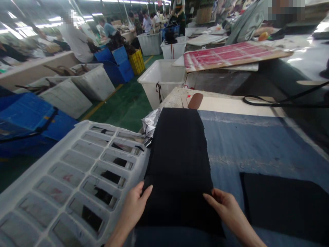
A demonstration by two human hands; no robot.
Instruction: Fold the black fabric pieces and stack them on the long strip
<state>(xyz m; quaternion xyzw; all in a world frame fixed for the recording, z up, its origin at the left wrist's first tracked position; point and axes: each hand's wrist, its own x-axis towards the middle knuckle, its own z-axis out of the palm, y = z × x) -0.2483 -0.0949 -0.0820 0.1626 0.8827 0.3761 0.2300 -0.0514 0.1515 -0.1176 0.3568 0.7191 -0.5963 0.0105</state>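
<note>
A blue-covered table (257, 144) fills the frame in a busy workshop, a white slatted crate (66, 185) tilted against its left edge. A long black cloth strip (180, 161) lies lengthwise on the table, a second black piece (282, 206) just to its right. The left hand (135, 206) and right hand (223, 206) pinch the strip's near corners, fingers closed on the fabric.

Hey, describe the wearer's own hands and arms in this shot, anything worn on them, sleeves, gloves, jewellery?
Both are bare. The left hand and right hand wear no gloves, and no rings or watch show. Both forearms are uncovered as far as the bottom edge of the picture, with no sleeve in view. The nails look short and unpainted.
</note>
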